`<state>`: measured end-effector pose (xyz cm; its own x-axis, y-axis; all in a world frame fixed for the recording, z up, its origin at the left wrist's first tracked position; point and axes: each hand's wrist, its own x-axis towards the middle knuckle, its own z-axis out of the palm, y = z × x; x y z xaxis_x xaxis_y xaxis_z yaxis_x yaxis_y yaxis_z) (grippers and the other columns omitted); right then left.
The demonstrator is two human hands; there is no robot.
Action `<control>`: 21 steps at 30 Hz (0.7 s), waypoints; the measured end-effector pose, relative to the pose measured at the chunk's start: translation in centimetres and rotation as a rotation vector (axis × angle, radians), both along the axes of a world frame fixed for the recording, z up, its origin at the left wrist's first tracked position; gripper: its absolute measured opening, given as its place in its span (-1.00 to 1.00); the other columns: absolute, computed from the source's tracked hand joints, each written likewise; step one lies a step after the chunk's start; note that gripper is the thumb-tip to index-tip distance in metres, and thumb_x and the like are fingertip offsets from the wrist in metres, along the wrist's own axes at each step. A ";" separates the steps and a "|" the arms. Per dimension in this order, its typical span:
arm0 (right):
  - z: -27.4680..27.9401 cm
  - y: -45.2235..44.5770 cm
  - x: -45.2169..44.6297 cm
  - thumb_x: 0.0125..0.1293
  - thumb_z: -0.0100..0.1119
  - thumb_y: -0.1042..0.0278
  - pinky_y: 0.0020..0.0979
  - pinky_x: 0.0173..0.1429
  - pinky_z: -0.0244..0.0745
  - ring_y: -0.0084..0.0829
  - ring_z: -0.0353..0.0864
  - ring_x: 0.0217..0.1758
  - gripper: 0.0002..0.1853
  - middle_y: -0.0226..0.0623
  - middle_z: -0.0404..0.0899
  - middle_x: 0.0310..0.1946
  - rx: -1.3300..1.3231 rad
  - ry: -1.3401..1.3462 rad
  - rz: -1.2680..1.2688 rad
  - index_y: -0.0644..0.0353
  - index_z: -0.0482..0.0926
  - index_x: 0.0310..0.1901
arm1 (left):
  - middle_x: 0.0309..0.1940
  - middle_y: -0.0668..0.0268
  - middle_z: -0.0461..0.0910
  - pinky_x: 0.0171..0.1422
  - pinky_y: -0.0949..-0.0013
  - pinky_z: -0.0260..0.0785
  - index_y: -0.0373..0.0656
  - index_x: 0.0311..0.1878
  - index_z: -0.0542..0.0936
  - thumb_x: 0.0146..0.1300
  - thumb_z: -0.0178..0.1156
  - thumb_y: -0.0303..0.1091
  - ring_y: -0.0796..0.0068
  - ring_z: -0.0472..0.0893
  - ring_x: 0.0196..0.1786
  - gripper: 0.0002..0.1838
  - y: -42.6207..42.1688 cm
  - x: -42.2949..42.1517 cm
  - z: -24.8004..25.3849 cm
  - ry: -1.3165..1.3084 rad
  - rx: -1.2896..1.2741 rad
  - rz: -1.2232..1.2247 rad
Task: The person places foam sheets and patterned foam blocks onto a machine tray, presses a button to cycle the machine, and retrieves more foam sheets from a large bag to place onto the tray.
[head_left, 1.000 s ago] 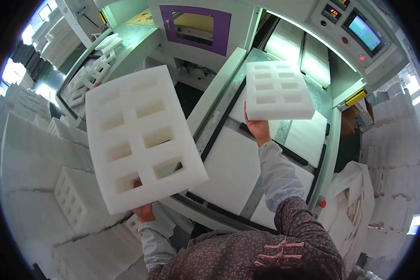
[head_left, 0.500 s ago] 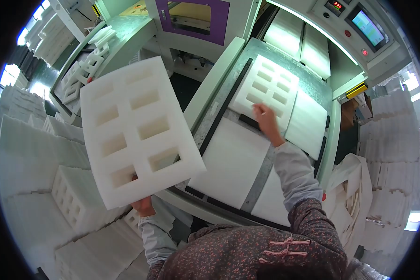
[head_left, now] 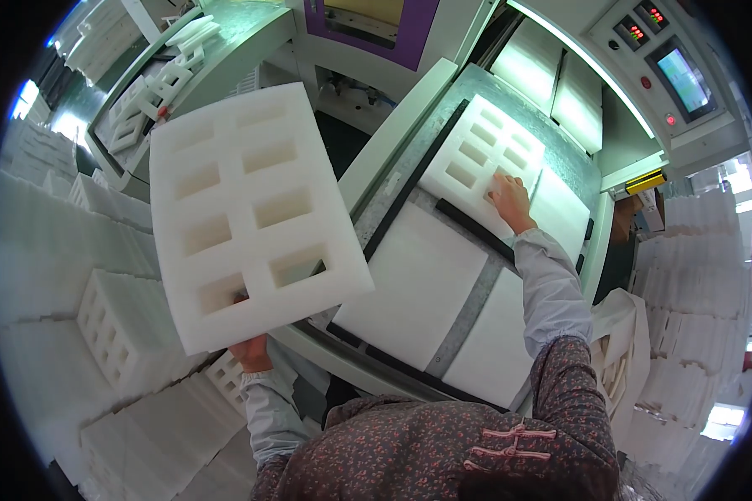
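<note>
My left hand (head_left: 251, 351) grips the lower edge of a large white foam block (head_left: 244, 196) with rectangular holes, fingers partly hidden under it. On the machine bed, a smaller foam piece with holes (head_left: 497, 134) lies at the upper left position, by a black rail (head_left: 476, 229). Resting on its lower right part is my right hand (head_left: 512, 203), fingers bent with the tips at a hole. Plain white foam sheets (head_left: 414, 284) lie nearer me, and another sheet (head_left: 562, 209) is right of the holed piece.
The bed's pale side rail (head_left: 401, 138) runs along the left. A control panel (head_left: 681, 75) is at the upper right, above a yellow block (head_left: 644, 182). Foam stacks (head_left: 134, 321) stand at the left, and more (head_left: 685, 275) at the right. Foam offcuts (head_left: 146, 96) lie upper left.
The smaller holed piece went from my raised right hand down onto the bed. My right hand let go of its underside and now touches its top. The view has shifted slightly.
</note>
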<state>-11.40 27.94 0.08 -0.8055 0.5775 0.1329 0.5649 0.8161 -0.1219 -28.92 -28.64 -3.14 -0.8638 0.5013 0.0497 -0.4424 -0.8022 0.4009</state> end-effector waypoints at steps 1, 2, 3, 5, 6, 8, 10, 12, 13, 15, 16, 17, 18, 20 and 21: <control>0.0 -0.1 0.0 0.02 0.17 0.39 -0.18 -0.04 0.39 -0.06 0.42 -0.07 -0.68 -0.13 0.51 -0.17 0.002 -0.004 0.000 0.19 0.46 -0.14 | 0.11 0.29 0.48 0.37 0.09 0.08 -0.12 0.15 0.43 0.28 0.06 -0.19 0.30 0.42 0.17 -0.59 0.2 0.0 0.0 -0.003 -0.002 0.000; 0.1 -0.1 0.0 0.02 0.17 0.39 -0.18 -0.04 0.39 -0.06 0.43 -0.07 -0.68 -0.13 0.51 -0.17 0.003 -0.006 0.000 0.19 0.46 -0.14 | 0.11 0.28 0.48 0.37 0.09 0.09 -0.11 0.14 0.44 0.28 0.06 -0.19 0.30 0.42 0.17 -0.60 0.3 -0.1 0.1 -0.003 -0.003 0.001; 0.1 -0.2 -0.1 0.02 0.17 0.39 -0.18 -0.04 0.39 -0.05 0.43 -0.08 -0.68 -0.13 0.51 -0.17 0.004 -0.008 0.001 0.18 0.46 -0.14 | 0.10 0.28 0.49 0.37 0.10 0.09 -0.11 0.14 0.45 0.28 0.06 -0.19 0.30 0.42 0.17 -0.61 0.3 0.0 0.1 -0.002 -0.005 0.004; 0.1 -0.2 -0.2 0.01 0.17 0.39 -0.17 -0.05 0.39 -0.05 0.43 -0.08 -0.68 -0.12 0.51 -0.18 0.005 -0.011 0.004 0.18 0.45 -0.14 | 0.09 0.28 0.49 0.36 0.10 0.10 -0.11 0.13 0.46 0.28 0.06 -0.20 0.30 0.43 0.16 -0.62 0.7 0.1 0.5 -0.003 -0.008 0.007; 0.0 -0.3 -0.2 0.01 0.17 0.39 -0.17 -0.05 0.39 -0.05 0.43 -0.08 -0.68 -0.12 0.51 -0.18 0.004 -0.014 0.003 0.18 0.45 -0.14 | 0.09 0.28 0.50 0.36 0.10 0.10 -0.11 0.12 0.46 0.28 0.06 -0.20 0.30 0.43 0.16 -0.62 0.9 0.1 0.7 -0.004 -0.010 0.008; -0.4 -0.2 -0.1 0.01 0.19 0.41 -0.20 -0.01 0.37 -0.05 0.43 -0.09 -0.62 -0.13 0.51 -0.15 -0.022 -0.008 -0.013 0.20 0.45 -0.07 | 0.08 0.28 0.50 0.36 0.10 0.10 -0.12 0.12 0.46 0.28 0.06 -0.20 0.30 0.44 0.16 -0.62 1.3 0.2 1.0 -0.038 -0.002 -0.007; -0.7 0.0 -0.2 0.00 0.21 0.42 -0.22 0.02 0.35 -0.05 0.43 -0.09 -0.56 -0.13 0.51 -0.13 -0.046 0.006 -0.026 0.21 0.45 0.00 | 0.07 0.28 0.51 0.36 0.09 0.10 -0.12 0.11 0.47 0.28 0.06 -0.20 0.30 0.44 0.15 -0.63 1.9 0.2 1.3 -0.063 0.009 -0.018; -0.9 0.3 -0.1 0.00 0.20 0.42 -0.21 0.02 0.36 -0.04 0.43 -0.09 -0.58 -0.13 0.51 -0.13 -0.035 0.014 -0.022 0.21 0.46 -0.02 | 0.08 0.24 0.49 0.36 0.09 0.10 -0.16 0.13 0.44 0.28 0.05 -0.20 0.26 0.43 0.15 -0.60 2.4 0.3 1.3 -0.056 0.043 -0.034; -1.0 0.4 0.0 0.00 0.19 0.42 -0.20 0.02 0.37 -0.02 0.43 -0.08 -0.60 -0.12 0.52 -0.14 -0.022 0.021 -0.017 0.21 0.46 -0.04 | 0.09 0.19 0.47 0.36 0.09 0.10 -0.21 0.15 0.41 0.28 0.05 -0.21 0.22 0.42 0.15 -0.58 2.6 0.4 1.2 -0.050 0.080 -0.050; -1.3 0.1 -0.2 0.01 0.16 0.41 -0.18 0.02 0.38 0.00 0.43 -0.07 -0.64 -0.12 0.52 -0.16 -0.001 0.044 -0.007 0.20 0.47 -0.08 | 0.11 0.10 0.43 0.37 0.09 0.09 -0.29 0.18 0.35 0.28 0.05 -0.22 0.13 0.40 0.15 -0.53 2.8 0.4 1.1 -0.030 0.148 -0.082; -1.4 -0.4 -0.6 0.05 0.16 0.39 -0.21 0.05 0.38 -0.03 0.43 -0.05 -0.62 -0.13 0.51 -0.12 0.093 0.151 -0.011 0.21 0.46 -0.04 | 0.11 0.10 0.43 0.36 0.08 0.10 -0.29 0.19 0.35 0.29 0.02 -0.20 0.13 0.40 0.15 -0.52 2.7 0.6 1.0 -0.030 0.135 -0.076; -0.6 -1.6 -1.1 0.09 0.15 0.36 -0.25 0.08 0.37 -0.06 0.44 -0.03 -0.60 -0.13 0.50 -0.08 0.188 0.259 -0.014 0.21 0.45 0.01 | 0.10 0.10 0.44 0.36 0.08 0.10 -0.28 0.20 0.34 0.31 0.00 -0.18 0.13 0.40 0.15 -0.52 2.6 0.8 0.7 -0.029 0.123 -0.067; 0.1 -2.9 -1.6 0.09 0.15 0.36 -0.25 0.08 0.37 -0.06 0.44 -0.03 -0.60 -0.13 0.50 -0.08 0.184 0.273 -0.009 0.21 0.45 0.01 | 0.10 0.10 0.44 0.36 0.08 0.10 -0.28 0.20 0.34 0.31 0.00 -0.18 0.13 0.40 0.15 -0.52 2.4 0.7 0.5 -0.015 0.119 -0.062; 6.5 -9.4 -3.1 0.16 0.16 0.32 -0.41 0.08 0.36 -0.25 0.45 -0.02 -0.57 -0.18 0.50 -0.05 -0.630 0.407 -0.017 0.32 0.42 0.06 | 0.03 0.13 0.49 0.33 0.15 0.13 -0.20 0.15 0.40 0.29 0.00 -0.24 0.20 0.46 0.07 -0.60 2.2 0.9 -0.3 0.098 -0.071 -0.020; 9.9 -12.4 -2.9 0.23 0.09 0.28 -0.44 0.06 0.36 -0.34 0.46 -0.07 -0.59 -0.25 0.49 -0.06 -1.105 0.325 0.136 0.32 0.42 0.06 | 0.03 0.13 0.49 0.33 0.15 0.13 -0.20 0.15 0.40 0.29 0.00 -0.24 0.20 0.46 0.07 -0.60 2.2 1.1 -0.7 0.103 -0.076 -0.032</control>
<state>-14.33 15.51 10.01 -0.8903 0.4193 -0.1777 0.2917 0.2254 -0.9296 -27.84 -26.42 -3.80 -0.8396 0.5343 0.0982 -0.4206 -0.7538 0.5048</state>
